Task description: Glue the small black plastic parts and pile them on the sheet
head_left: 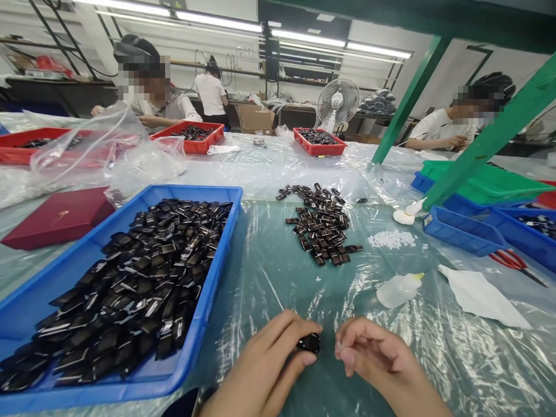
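A small glossy black piece (309, 343) is pinched between the thumb and fingers of my left hand (271, 356), low over the plastic-covered table. Just to the right, my right hand (377, 354) has its thumb and fingertips pressed together, apart from the piece; whatever they hold is too small to make out. Beyond the hands lies a loose pile of similar black pieces (324, 229). To its right is a scatter of tiny white bits (392, 239). A squeeze bottle (397, 291) with a yellowish tip lies on its side beyond my right hand.
A blue tray (219, 272) heaped with black pieces fills the left, beside a dark red box (61, 215). At right are a white cloth (480, 295), red-handled scissors (510, 260), a blue bin (464, 230) and a green post (410, 101). Co-workers sit across the table.
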